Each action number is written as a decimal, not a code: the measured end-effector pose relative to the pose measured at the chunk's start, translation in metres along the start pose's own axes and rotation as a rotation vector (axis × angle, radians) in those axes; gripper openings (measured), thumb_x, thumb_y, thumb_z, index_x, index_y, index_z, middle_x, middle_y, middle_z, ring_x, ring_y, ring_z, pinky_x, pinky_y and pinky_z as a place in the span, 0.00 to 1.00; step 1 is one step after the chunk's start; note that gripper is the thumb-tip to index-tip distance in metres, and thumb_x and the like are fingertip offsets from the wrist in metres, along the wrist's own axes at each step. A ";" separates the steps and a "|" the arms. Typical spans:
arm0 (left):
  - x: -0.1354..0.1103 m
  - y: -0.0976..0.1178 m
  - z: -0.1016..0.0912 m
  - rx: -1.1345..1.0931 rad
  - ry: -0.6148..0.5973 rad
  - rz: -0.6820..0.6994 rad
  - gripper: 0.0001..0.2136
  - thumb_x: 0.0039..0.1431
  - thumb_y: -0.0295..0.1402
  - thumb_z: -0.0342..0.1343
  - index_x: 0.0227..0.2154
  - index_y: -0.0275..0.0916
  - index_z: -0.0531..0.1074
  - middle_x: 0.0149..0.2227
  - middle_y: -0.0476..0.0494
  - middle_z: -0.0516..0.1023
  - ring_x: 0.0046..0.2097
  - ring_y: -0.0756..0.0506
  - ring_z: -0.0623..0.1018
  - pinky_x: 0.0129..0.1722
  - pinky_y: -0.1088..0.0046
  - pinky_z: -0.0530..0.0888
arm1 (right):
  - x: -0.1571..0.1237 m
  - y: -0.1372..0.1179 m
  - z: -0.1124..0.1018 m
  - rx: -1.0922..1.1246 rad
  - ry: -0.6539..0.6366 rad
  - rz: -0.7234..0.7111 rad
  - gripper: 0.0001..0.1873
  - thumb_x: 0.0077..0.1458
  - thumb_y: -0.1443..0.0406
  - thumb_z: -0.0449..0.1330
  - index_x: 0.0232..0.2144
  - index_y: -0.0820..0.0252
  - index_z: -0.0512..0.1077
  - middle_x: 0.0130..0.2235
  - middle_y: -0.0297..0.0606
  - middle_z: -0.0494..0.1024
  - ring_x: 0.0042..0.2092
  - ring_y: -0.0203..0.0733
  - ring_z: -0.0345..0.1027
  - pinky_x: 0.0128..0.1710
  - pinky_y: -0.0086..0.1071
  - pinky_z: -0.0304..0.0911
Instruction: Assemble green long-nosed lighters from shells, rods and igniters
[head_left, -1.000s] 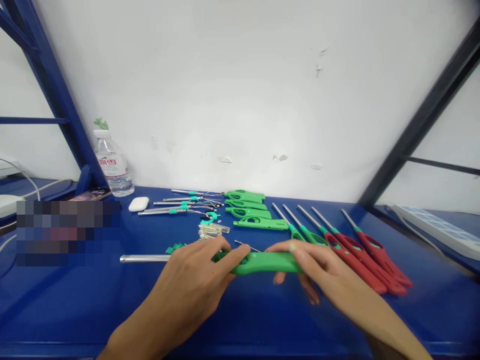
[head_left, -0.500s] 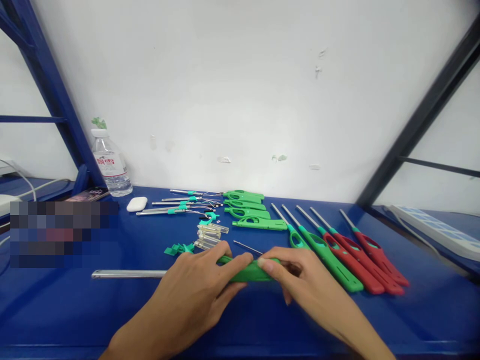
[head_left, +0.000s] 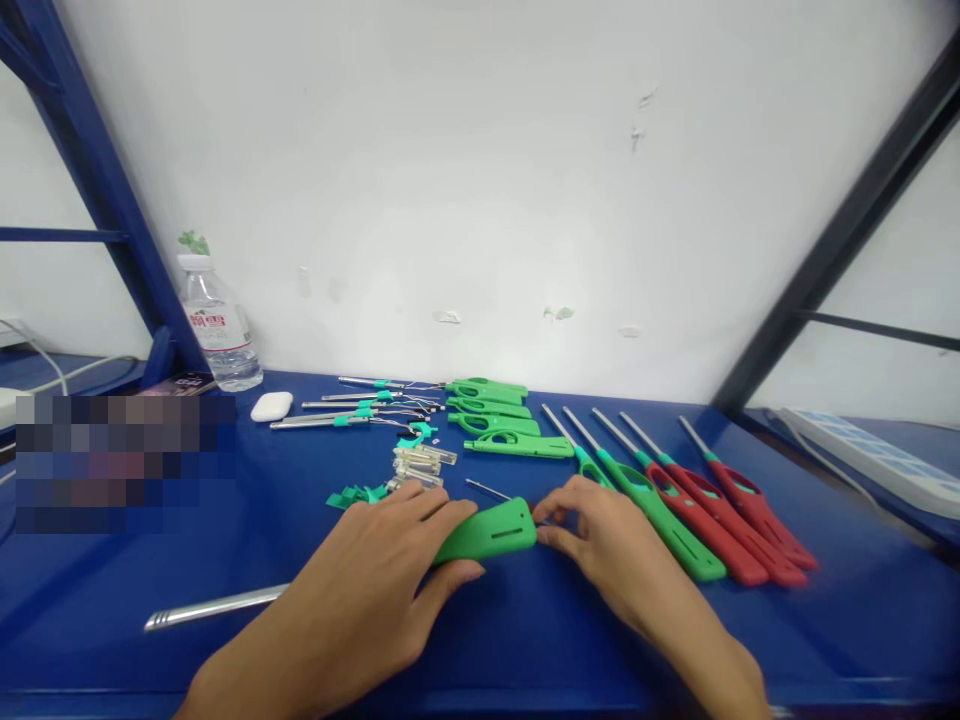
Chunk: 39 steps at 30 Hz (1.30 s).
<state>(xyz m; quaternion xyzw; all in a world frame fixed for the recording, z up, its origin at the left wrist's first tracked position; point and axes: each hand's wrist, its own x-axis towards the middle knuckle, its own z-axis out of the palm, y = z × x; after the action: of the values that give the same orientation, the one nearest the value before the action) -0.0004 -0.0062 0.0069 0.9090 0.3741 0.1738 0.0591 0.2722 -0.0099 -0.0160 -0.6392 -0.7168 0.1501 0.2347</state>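
My left hand (head_left: pixel 375 580) is wrapped round a green long-reach lighter (head_left: pixel 491 530). The lighter's metal tube (head_left: pixel 217 607) sticks out to the left, past my wrist. Its slotted handle end points right, while the middle is hidden under my fingers. At that handle end, the fingertips of my right hand (head_left: pixel 592 530) are drawn together in a pinch. Whether they hold something small or only touch the end, I cannot tell. A thin screwdriver-like rod (head_left: pixel 487 489) lies just behind the lighter. Clear fuel tanks (head_left: pixel 420 465) and small green plastic pieces (head_left: pixel 356 496) lie behind my left hand.
Green handle shells (head_left: pixel 517 446) and metal tubes with wires (head_left: pixel 322 421) lie along the back. Green lighters (head_left: pixel 675 530) and red lighters (head_left: pixel 757 525) are lined up at right. A water bottle (head_left: pixel 221 335), white case (head_left: pixel 271 407) and phone (head_left: pixel 180 384) stand or lie at left.
The lighter has tilted, its tube tip moving down and left and its handle end rising slightly. My right hand has slid off the handle's top to its end, uncovering the slot.
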 end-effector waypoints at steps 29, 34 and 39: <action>0.006 0.006 0.012 0.093 -0.123 -0.019 0.15 0.73 0.31 0.60 0.59 0.49 0.76 0.52 0.40 0.78 0.53 0.34 0.79 0.45 0.56 0.79 | -0.015 -0.014 -0.004 0.020 -0.033 -0.068 0.07 0.67 0.67 0.64 0.36 0.52 0.80 0.41 0.34 0.80 0.44 0.48 0.79 0.47 0.41 0.62; 0.008 0.007 0.013 0.088 -0.145 -0.028 0.15 0.72 0.30 0.61 0.58 0.48 0.76 0.50 0.41 0.78 0.52 0.35 0.79 0.44 0.57 0.79 | -0.015 -0.017 -0.001 0.037 -0.035 -0.057 0.06 0.66 0.68 0.63 0.36 0.53 0.79 0.40 0.34 0.79 0.42 0.47 0.77 0.45 0.40 0.61; 0.008 0.004 0.015 0.058 -0.139 -0.018 0.13 0.74 0.31 0.60 0.58 0.48 0.76 0.51 0.42 0.78 0.51 0.36 0.80 0.44 0.58 0.78 | -0.012 -0.016 -0.001 0.093 -0.043 -0.024 0.05 0.66 0.66 0.64 0.35 0.52 0.78 0.39 0.34 0.79 0.40 0.46 0.74 0.42 0.39 0.60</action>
<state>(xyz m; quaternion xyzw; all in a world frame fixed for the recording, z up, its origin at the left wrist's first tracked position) 0.0126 -0.0030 -0.0041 0.9168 0.3823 0.0990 0.0602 0.2597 -0.0246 -0.0086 -0.6155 -0.7216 0.1943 0.2503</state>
